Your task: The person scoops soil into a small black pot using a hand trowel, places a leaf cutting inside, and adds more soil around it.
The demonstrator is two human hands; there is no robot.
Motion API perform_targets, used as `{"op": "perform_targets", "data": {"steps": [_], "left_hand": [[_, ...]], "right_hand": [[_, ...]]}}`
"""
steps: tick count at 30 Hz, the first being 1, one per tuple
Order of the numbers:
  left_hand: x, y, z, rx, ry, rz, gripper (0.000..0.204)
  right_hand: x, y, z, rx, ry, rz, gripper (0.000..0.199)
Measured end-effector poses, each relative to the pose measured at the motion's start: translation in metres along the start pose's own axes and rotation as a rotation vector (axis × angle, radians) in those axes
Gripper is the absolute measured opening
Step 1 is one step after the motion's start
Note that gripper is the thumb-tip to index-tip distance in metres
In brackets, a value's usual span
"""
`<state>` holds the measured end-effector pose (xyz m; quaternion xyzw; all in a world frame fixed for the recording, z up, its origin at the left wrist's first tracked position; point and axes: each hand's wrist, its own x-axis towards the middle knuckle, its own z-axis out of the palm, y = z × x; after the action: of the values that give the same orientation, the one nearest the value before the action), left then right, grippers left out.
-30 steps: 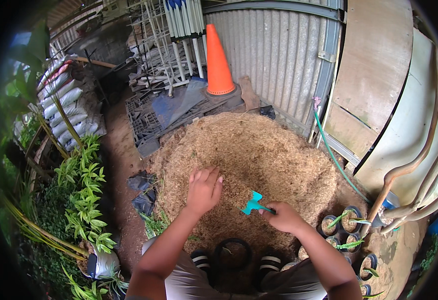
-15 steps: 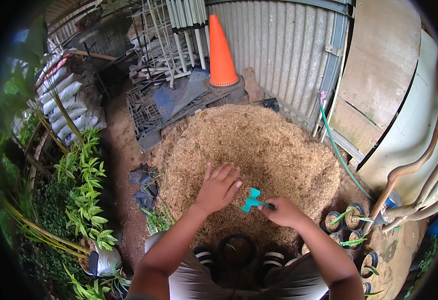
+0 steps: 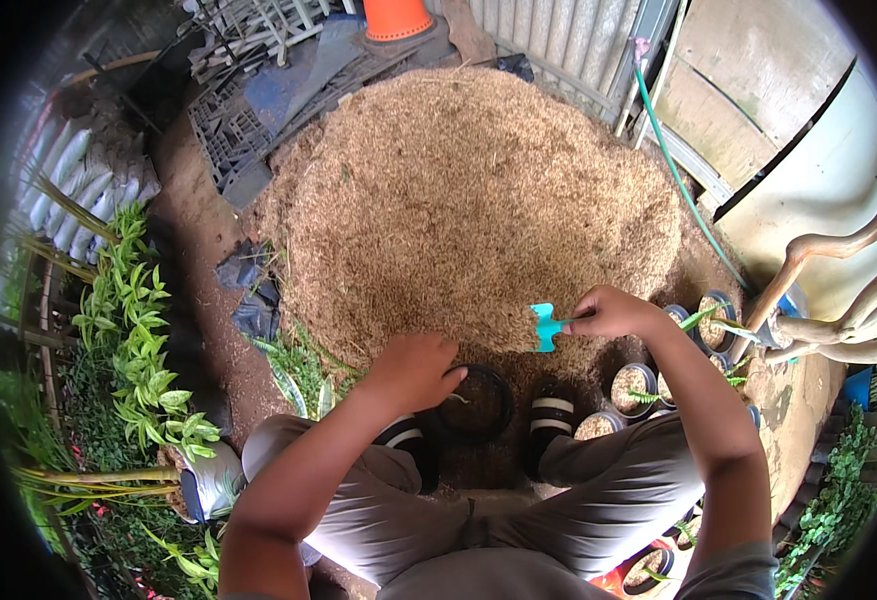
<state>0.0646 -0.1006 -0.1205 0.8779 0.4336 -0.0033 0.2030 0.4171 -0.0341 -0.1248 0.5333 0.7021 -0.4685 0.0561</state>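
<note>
Tan heap (image 3: pixel 478 190) fronts a corrugated wall (image 3: pixel 550 32); right grip (image 3: pixel 610 312) pinches teal tool (image 3: pixel 545 328); closure of left grip (image 3: pixel 413 370) unclear.

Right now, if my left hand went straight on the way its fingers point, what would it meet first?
Your left hand would probably meet the loose brown mulch pile first, just ahead of its fingers, though the hand's height over the pile is hard to judge.

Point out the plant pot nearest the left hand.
The round black plant pot between the feet, beside the left hand; the other pots stand farther to the right.
</note>
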Motion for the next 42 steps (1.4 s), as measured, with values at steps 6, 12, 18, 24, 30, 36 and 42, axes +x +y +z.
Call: {"op": "perform_targets", "data": {"steps": [6, 12, 18, 24, 30, 36, 42], "left_hand": [[0.0, -0.009, 0.039, 0.055, -0.427, -0.06, 0.041], [0.023, -0.031, -0.004, -0.008, -0.096, -0.154, 0.039], [0.001, -0.041, -0.101, -0.328, 0.515, -0.348, 0.08], [-0.007, -0.09, -0.103, -0.397, 0.815, -0.562, 0.086], [-0.011, -0.098, -0.122, -0.492, 0.906, -0.715, 0.09], [-0.02, -0.106, -0.14, -0.6, 0.965, -0.734, 0.088], [-0.027, -0.139, -0.131, -0.558, 1.098, -0.709, 0.084]], "right_hand": [[0.019, -0.021, 0.05, -0.513, -0.157, -0.066, 0.024], [0.029, -0.072, 0.059, -0.798, -0.087, 0.016, 0.02], [0.029, -0.066, -0.028, -0.655, 0.156, 0.293, 0.026], [0.058, 0.007, -0.014, -0.46, 0.291, 0.302, 0.037], [0.081, 0.007, 0.028, -0.109, 0.184, 0.134, 0.04], [0.16, -0.008, 0.11, -0.064, 0.135, 0.1, 0.04], [0.239, -0.057, 0.167, -0.085, 0.339, 0.166, 0.034]]}}
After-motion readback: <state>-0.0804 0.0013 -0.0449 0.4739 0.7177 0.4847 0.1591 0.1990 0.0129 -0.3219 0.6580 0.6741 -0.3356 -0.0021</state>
